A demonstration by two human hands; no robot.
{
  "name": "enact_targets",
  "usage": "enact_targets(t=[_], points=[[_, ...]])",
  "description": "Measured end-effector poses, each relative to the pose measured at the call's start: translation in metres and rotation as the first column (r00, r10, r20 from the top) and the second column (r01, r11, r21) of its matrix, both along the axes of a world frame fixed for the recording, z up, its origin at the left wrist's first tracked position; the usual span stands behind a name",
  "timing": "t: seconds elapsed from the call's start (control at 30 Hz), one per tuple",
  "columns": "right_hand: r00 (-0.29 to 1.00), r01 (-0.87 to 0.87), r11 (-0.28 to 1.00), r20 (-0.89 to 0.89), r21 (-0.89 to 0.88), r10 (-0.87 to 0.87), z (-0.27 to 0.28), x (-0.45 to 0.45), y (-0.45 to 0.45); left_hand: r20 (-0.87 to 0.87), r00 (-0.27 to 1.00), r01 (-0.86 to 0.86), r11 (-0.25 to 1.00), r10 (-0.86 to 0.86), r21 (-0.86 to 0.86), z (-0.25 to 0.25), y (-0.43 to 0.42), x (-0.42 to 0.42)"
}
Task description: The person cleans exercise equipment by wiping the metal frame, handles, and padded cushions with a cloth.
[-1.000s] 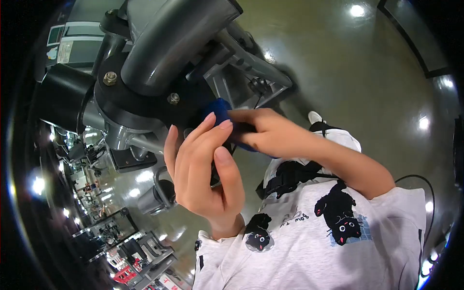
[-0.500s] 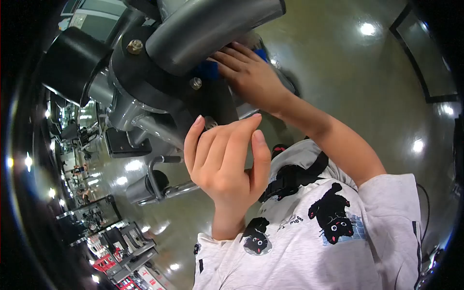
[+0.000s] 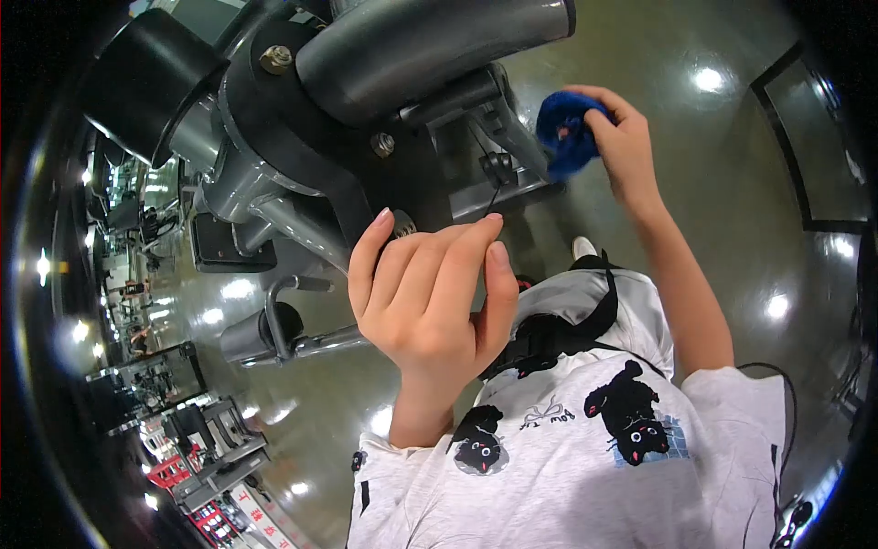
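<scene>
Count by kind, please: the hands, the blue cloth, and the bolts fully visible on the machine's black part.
Hands (left hand, right hand): 2
Blue cloth, held in the right hand: 1
Fully visible bolts on the black part: 2
Total: 5

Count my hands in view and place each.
2: the left hand, empty, in front of the machine; the right hand, beside it, holding a blue cloth. Neither is hidden.
</scene>
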State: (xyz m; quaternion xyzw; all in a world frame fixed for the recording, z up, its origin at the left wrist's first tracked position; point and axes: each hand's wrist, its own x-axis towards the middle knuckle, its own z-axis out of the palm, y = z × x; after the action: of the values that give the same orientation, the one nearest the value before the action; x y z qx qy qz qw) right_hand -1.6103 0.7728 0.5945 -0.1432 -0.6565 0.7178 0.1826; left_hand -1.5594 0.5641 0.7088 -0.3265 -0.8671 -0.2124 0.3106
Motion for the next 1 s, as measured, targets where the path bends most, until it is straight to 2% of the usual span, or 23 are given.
enact_targets(t=[0.07,0.1,0.17,0.2,0.23,0.27,0.3,0.33,0.4,0.43,0.5,0.57,0.63,0.67,0.7,0.73,0.8,0.83,0.93,1.0], points=[[0.982,-0.191,0.981,0.002,-0.034,0.191,0.013,0.009,-0.007,-0.006,1.0,-0.016,1.0,0.016,0.008,0.0,0.0,0.0],[0.979,-0.204,0.979,-0.008,-0.026,0.204,0.024,0.013,-0.015,0.0,1.0,-0.003,1.0,0.003,0.017,-0.001,0.0,0.0],[0.964,-0.197,0.977,-0.198,-0.087,0.177,0.05,0.02,-0.035,0.013,1.0,0.019,0.999,-0.02,0.036,0.0,-0.001,0.0],[0.96,-0.209,0.974,-0.208,-0.082,0.189,0.064,0.025,-0.04,0.003,1.0,0.008,0.999,-0.008,0.039,0.001,-0.003,0.0],[0.946,-0.187,0.982,-0.269,-0.004,0.179,0.079,0.031,-0.043,0.047,0.997,0.059,0.995,-0.063,0.081,0.003,-0.004,0.001],[0.928,-0.159,0.985,-0.33,0.072,0.174,0.091,0.032,-0.046,0.087,0.989,0.108,0.986,-0.12,0.126,0.003,-0.006,0.001],[0.87,-0.08,0.993,-0.48,0.084,0.11,0.097,0.029,-0.051,0.089,0.983,0.145,0.975,-0.161,0.168,0.002,-0.007,0.001],[0.864,-0.087,0.992,-0.489,0.092,0.121,0.102,0.026,-0.049,0.077,0.985,0.138,0.975,-0.153,0.173,0.003,-0.008,0.002],[0.651,0.073,0.94,-0.73,0.332,0.207,0.11,0.017,-0.035,0.125,0.981,0.123,0.97,-0.152,0.209,0.0,0.0,0.001],[0.642,0.067,0.938,-0.734,0.34,0.22,0.118,0.012,-0.035,0.086,0.985,0.129,0.967,-0.151,0.221,-0.002,0.001,-0.001],[0.545,0.395,0.814,-0.822,0.426,0.165,0.134,-0.008,-0.043,0.079,0.988,0.119,0.972,-0.137,0.201,-0.001,0.003,0.0],[0.521,0.438,0.791,-0.838,0.428,0.165,0.132,-0.051,-0.063,0.077,0.989,0.109,0.977,-0.124,0.181,-0.001,0.004,-0.001],[0.499,0.482,0.764,-0.851,0.428,0.162,0.138,-0.057,-0.075,0.042,0.992,0.109,0.979,-0.118,0.174,-0.003,0.006,-0.001],[0.665,0.568,0.478,-0.716,0.669,0.212,0.139,-0.045,-0.078,0.038,0.993,0.106,0.977,-0.115,0.183,-0.003,0.006,-0.002],[0.81,0.543,0.131,-0.559,0.829,0.18,0.142,-0.038,-0.08,0.034,0.993,0.104,0.98,-0.111,0.173,-0.004,0.006,-0.002],[0.808,0.545,0.126,-0.559,0.829,0.187,0.139,-0.039,-0.079,0.032,0.994,0.101,0.982,-0.107,0.162,-0.004,0.006,-0.001],[0.751,0.598,0.202,-0.63,0.776,0.196,0.127,-0.042,-0.076,0.041,0.994,0.09,0.984,-0.098,0.156,-0.002,0.007,0.0],[0.783,0.563,0.19,-0.593,0.804,0.188,0.122,-0.037,-0.075,0.056,0.994,0.083,0.987,-0.091,0.141,-0.001,0.007,0.001],[0.748,0.579,0.192,-0.609,0.793,0.263,0.102,-0.026,-0.064,0.06,0.995,0.069,0.99,-0.077,0.12,0.0,0.007,0.001],[0.782,0.524,0.178,-0.553,0.833,0.287,0.09,-0.019,-0.05,0.057,0.996,0.059,0.99,-0.067,0.129,0.0,0.007,0.001]])
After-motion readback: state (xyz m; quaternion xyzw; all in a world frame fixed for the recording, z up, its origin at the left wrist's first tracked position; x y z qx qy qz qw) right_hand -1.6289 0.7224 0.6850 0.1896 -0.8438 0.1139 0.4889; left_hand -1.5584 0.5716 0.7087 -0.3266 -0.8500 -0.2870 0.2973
